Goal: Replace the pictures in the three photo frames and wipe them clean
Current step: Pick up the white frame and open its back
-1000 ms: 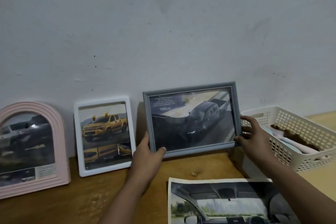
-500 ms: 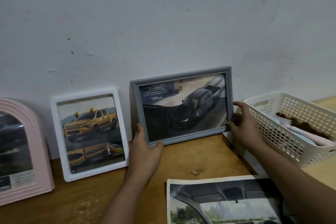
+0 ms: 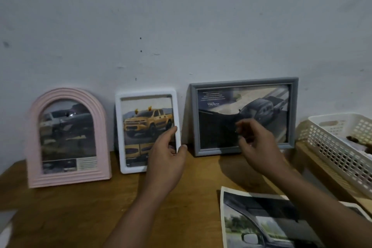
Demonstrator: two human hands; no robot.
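Note:
Three frames lean against the wall on a wooden table. A pink arched frame stands at the left, a white frame with a yellow truck picture in the middle, and a grey frame with a dark truck picture at the right. My left hand grips the white frame's right edge between thumb and fingers. In front of the grey frame, my right hand hovers with loosely curled fingers, holding nothing and blurred. A loose car-interior picture lies flat at the front right.
A white plastic basket with items inside sits on a lower ledge at the right. The wooden table shows bare wood at the front left. A pale wall rises directly behind the frames.
Both hands have let go of the grey frame, which now leans on the wall. My left hand moved left onto the white frame's edge; my right hand drew back.

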